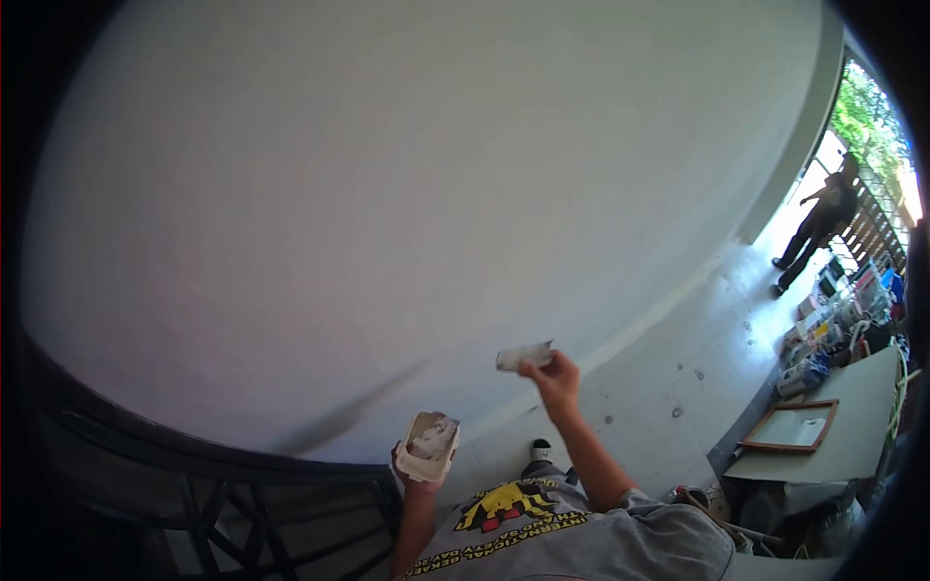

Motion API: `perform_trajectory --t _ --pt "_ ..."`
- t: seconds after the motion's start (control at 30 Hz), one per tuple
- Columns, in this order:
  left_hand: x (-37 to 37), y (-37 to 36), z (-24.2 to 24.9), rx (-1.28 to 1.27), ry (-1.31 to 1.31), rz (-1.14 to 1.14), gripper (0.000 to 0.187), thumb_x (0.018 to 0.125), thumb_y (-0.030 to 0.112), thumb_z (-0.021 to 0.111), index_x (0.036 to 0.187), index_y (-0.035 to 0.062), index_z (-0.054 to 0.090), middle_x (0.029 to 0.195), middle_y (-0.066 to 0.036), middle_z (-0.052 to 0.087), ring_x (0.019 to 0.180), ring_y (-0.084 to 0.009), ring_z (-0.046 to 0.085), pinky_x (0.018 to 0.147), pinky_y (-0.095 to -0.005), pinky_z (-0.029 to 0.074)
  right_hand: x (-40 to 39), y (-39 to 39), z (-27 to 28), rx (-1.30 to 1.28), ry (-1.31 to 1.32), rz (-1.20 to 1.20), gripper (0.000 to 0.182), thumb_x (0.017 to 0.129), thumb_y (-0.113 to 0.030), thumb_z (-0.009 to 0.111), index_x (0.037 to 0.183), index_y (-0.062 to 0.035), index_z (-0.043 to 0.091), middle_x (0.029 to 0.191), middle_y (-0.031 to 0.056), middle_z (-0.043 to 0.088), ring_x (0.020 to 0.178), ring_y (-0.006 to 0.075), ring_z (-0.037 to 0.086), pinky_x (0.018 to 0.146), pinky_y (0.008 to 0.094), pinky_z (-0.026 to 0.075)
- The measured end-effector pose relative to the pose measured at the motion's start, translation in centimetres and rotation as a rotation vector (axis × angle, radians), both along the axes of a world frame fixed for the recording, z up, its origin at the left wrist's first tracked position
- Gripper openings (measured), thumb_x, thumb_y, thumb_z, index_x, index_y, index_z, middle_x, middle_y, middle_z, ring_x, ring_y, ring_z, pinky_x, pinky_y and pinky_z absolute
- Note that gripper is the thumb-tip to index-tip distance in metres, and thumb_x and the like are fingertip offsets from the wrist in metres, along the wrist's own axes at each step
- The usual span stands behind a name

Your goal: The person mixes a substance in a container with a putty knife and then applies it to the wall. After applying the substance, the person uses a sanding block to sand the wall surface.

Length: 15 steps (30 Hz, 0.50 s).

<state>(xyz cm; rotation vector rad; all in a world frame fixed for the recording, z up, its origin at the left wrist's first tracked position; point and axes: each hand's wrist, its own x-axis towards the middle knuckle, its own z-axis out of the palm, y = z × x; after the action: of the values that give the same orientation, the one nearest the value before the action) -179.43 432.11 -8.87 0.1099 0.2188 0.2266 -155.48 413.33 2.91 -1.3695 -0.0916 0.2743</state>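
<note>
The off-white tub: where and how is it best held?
Probably by the outer walls of the tub, from beneath, with the left hand outside it: the open side faces the camera and shows whitish material inside, so that side is better left free.

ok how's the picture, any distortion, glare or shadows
Head view: heavy fisheye curve, the wall bowing and corners black; head view: bright sheen on the floor, the distant person nearly a silhouette; head view: soft dark streak, probably shadow, low on the wall; head view: held container fairly clear.

Daylight at right glares on the floor [731, 300]; warped edges seem blurred.
</note>
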Motion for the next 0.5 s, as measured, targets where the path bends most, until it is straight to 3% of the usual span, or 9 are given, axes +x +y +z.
perform_trajectory --t 0.07,0.13,0.17,0.2,0.3,0.33,0.43,0.5 --pt "-0.7 -0.3 0.1 0.005 0.091 0.055 0.063 0.089 0.059 0.058 0.136 0.0172 0.058 0.142 -0.008 0.056 0.132 -0.0366 0.051 0.106 -0.0556 0.043 1.6 -0.2 2.7 0.104 -0.011 -0.032 0.022 0.085 -0.005 0.079 0.1 0.0046 0.066 0.09 0.0112 0.072 0.078 0.0147 0.068 0.07 0.0285 0.058" --pt "-1.2 -1.0 -1.8 -0.05 0.213 0.133 0.062 0.089 0.061 0.057 0.134 0.0191 0.059 0.141 -0.005 0.057 0.132 -0.0348 0.051 0.106 -0.0551 0.041 3.5 -1.4 4.1 0.178 0.013 -0.083 0.02 0.082 -0.006 0.081 0.094 0.0004 0.066 0.079 0.0049 0.067 0.062 0.0094 0.058 0.053 0.0247 0.045" --pt "-1.2 -1.5 -2.2 -0.075 0.23 0.172 0.062 0.087 0.059 0.059 0.134 0.0193 0.06 0.14 -0.005 0.058 0.131 -0.0351 0.052 0.106 -0.0554 0.041 4.7 -2.2 4.1 0.23 -0.022 -0.122 0.021 0.082 -0.006 0.081 0.094 -0.0015 0.065 0.079 0.0025 0.066 0.063 0.0087 0.057 0.053 0.0244 0.043" --pt "-1.1 -2.1 -2.7 -0.103 0.241 0.219 0.061 0.086 0.058 0.06 0.134 0.0196 0.06 0.14 -0.006 0.058 0.131 -0.0354 0.052 0.107 -0.0556 0.04 6.4 -2.6 3.5 0.284 -0.09 -0.175 0.025 0.082 -0.007 0.082 0.1 -0.0026 0.065 0.083 0.0017 0.066 0.069 0.0088 0.059 0.056 0.025 0.044" --pt "-0.8 -3.7 -3.4 -0.131 0.282 0.316 0.062 0.082 0.055 0.064 0.133 0.0203 0.061 0.138 -0.006 0.06 0.129 -0.0344 0.054 0.104 -0.0547 0.042 11.2 -4.1 6.1 0.386 -0.247 -0.243 0.044 0.089 -0.009 0.075 0.127 0.0041 0.059 0.127 0.0129 0.061 0.11 0.0171 0.058 0.092 0.0333 0.05" --pt "-0.4 -4.1 -2.8 -0.139 0.298 0.345 0.062 0.081 0.055 0.066 0.132 0.0205 0.061 0.137 -0.006 0.06 0.128 -0.0337 0.054 0.103 -0.0542 0.042 13.0 -4.2 7.5 0.406 -0.285 -0.264 0.037 0.094 -0.012 0.068 0.126 0.0042 0.058 0.133 0.0161 0.06 0.108 0.0184 0.059 0.091 0.0357 0.051" --pt "0.1 -4.5 -0.1 -0.355 0.283 0.304 0.055 0.094 0.059 0.051 0.135 0.0219 0.057 0.141 -0.002 0.056 0.134 -0.0282 0.049 0.109 -0.0477 0.039 17.3 -3.7 13.3 0.584 -0.403 -0.332 0.032 0.098 -0.013 0.062 0.125 0.0048 0.058 0.136 0.0192 0.058 0.11 0.0206 0.06 0.089 0.0367 0.053" --pt "-0.1 -5.0 -1.1 -0.135 0.266 0.352 0.057 0.094 0.059 0.052 0.136 0.0218 0.056 0.143 -0.002 0.054 0.135 -0.0283 0.048 0.11 -0.0479 0.039 18.9 -3.4 17.1 0.711 -0.432 -0.352 0.032 0.099 -0.013 0.06 0.125 0.0056 0.057 0.135 0.0202 0.059 0.113 0.0222 0.061 0.089 0.0379 0.054"
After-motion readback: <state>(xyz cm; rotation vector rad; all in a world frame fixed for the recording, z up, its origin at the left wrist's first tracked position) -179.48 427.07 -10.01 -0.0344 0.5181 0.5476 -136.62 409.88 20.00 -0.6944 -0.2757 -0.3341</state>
